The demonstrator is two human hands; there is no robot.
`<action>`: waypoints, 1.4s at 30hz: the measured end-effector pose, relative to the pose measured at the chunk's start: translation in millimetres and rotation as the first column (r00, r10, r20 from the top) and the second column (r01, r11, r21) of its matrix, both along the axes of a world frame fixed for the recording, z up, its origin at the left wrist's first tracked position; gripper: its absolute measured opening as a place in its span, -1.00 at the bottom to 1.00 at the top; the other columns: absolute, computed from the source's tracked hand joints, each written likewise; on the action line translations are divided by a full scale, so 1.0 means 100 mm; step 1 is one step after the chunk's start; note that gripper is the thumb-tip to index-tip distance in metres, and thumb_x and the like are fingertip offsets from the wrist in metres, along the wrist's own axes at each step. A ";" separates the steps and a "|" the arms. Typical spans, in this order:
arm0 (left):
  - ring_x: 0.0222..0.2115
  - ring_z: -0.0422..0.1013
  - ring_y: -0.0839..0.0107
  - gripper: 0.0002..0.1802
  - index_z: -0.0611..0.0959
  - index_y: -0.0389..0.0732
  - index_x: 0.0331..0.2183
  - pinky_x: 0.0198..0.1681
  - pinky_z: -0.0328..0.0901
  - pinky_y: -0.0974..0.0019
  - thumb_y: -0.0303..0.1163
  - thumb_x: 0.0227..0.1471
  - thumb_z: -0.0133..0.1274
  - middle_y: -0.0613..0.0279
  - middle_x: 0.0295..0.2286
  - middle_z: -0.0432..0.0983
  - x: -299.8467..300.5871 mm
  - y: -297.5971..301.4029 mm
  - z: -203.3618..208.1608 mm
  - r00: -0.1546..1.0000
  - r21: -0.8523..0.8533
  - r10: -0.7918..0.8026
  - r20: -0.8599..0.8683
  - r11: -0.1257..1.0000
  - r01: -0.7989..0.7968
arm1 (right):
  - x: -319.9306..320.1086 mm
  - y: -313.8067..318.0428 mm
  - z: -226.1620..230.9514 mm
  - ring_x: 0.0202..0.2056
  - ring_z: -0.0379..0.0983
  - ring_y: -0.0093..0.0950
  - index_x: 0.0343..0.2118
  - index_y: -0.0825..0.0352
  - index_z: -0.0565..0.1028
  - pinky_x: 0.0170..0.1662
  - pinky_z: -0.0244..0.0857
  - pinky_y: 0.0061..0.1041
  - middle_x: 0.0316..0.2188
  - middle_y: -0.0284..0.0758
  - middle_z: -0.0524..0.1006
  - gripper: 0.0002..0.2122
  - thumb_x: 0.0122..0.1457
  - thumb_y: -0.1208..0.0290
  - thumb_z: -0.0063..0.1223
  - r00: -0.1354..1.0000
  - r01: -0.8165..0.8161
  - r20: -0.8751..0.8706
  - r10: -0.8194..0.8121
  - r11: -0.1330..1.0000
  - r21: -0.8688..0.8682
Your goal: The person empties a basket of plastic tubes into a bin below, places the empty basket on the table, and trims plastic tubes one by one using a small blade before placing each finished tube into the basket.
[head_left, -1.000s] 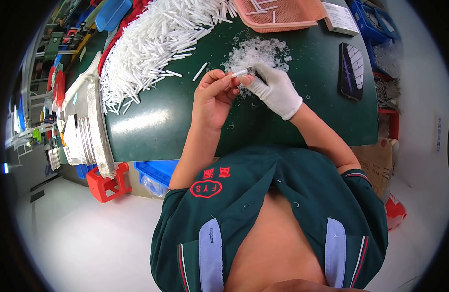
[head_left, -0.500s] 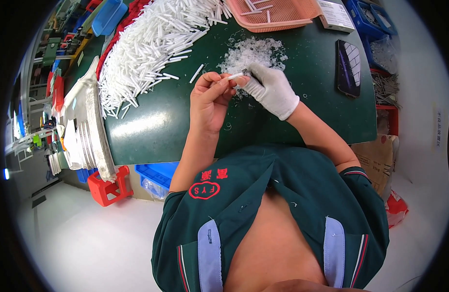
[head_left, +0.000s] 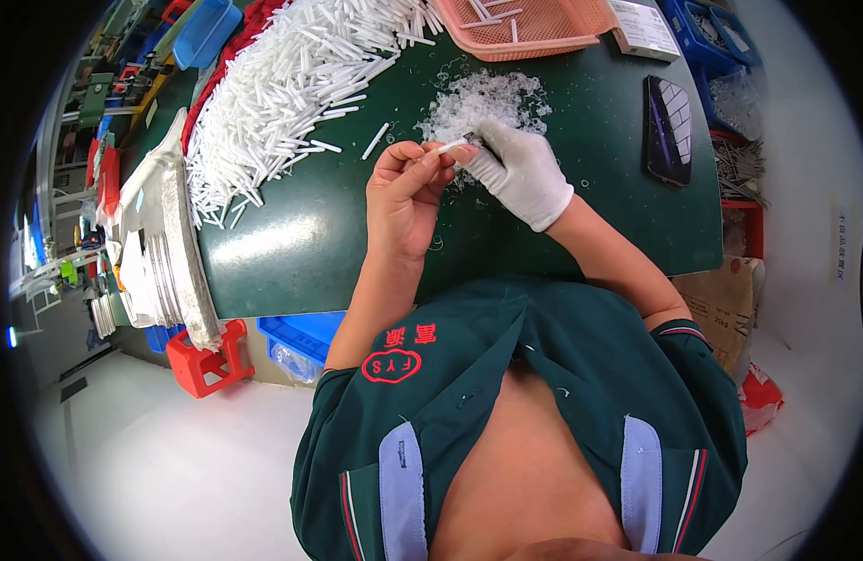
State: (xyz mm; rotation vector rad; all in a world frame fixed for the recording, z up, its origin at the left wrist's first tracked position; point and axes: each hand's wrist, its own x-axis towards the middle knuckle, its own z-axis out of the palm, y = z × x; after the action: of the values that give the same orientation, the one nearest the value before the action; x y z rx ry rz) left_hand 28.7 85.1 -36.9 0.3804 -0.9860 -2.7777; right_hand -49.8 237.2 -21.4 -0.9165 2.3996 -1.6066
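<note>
My bare left hand (head_left: 405, 196) pinches one short white plastic tube (head_left: 447, 148) between thumb and fingers over the dark green table (head_left: 291, 252). My right hand (head_left: 520, 173), in a white glove, meets the tube's other end; whether it holds a small tool I cannot tell. Just beyond the hands lies a heap of clear plastic shavings (head_left: 483, 98). A big pile of the same white tubes (head_left: 282, 89) spreads across the table's far left. One loose tube (head_left: 376, 140) lies near my left hand.
A pink mesh tray (head_left: 529, 26) with a few tubes sits at the far edge. A dark phone (head_left: 668, 117) lies on the table's right. Stacked white trays (head_left: 160, 252) line the left edge; red (head_left: 207, 360) and blue (head_left: 300, 335) bins sit below.
Both hands stay together on the tube with only slight finger shifts; nothing else on the table has moved.
</note>
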 end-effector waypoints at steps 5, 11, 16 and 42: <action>-0.32 0.51 0.34 -0.87 0.56 -0.21 -0.39 -0.24 0.43 0.36 -0.66 0.01 0.04 0.12 -0.34 0.56 0.01 0.01 0.00 1.000 0.003 0.004 0.004 1.000 -0.004 | -0.01 0.01 0.01 -0.50 0.44 -0.09 -0.51 0.32 0.42 -0.47 0.30 -0.27 -0.63 -0.13 0.46 -0.67 0.15 0.10 0.04 0.999 -0.025 -0.020 0.026 0.999 0.046; -0.34 0.50 0.35 -0.88 0.57 -0.22 -0.38 -0.23 0.42 0.36 -0.65 0.01 0.04 0.12 -0.34 0.56 0.02 -0.01 -0.03 1.000 -0.007 0.003 0.010 1.000 -0.003 | 0.00 0.01 0.00 -0.49 0.44 -0.08 -0.50 0.30 0.42 -0.46 0.30 -0.23 -0.63 -0.13 0.45 -0.68 0.16 0.10 0.01 0.999 -0.042 -0.029 0.043 0.998 0.056; -0.34 0.50 0.35 -0.88 0.57 -0.24 -0.37 -0.23 0.42 0.36 -0.65 0.01 0.04 0.12 -0.34 0.56 0.01 -0.02 -0.05 1.000 0.002 -0.011 0.007 1.000 0.011 | -0.01 0.01 0.01 -0.48 0.44 -0.07 -0.50 0.30 0.43 -0.45 0.31 -0.23 -0.62 -0.13 0.46 -0.67 0.18 0.09 -0.02 0.998 -0.054 -0.026 0.056 0.995 0.088; -0.43 0.47 0.52 -0.87 0.61 -0.30 -0.35 -0.32 0.37 0.47 -0.52 -0.05 0.15 0.25 -0.39 0.56 -1.36 -0.07 0.51 0.949 -0.919 0.078 -0.306 0.236 -0.315 | -0.01 -0.04 0.02 -0.39 0.42 0.03 -0.45 0.34 0.45 -0.31 0.29 -0.15 -0.53 0.02 0.47 -0.61 0.14 0.01 0.00 0.949 -0.309 0.182 0.256 0.863 0.399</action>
State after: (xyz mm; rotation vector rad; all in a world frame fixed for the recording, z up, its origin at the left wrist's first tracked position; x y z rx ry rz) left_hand -107.4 77.9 14.3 -0.0043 -2.1230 -1.4069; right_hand -50.5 233.6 -19.6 -0.9883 2.2617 -0.9525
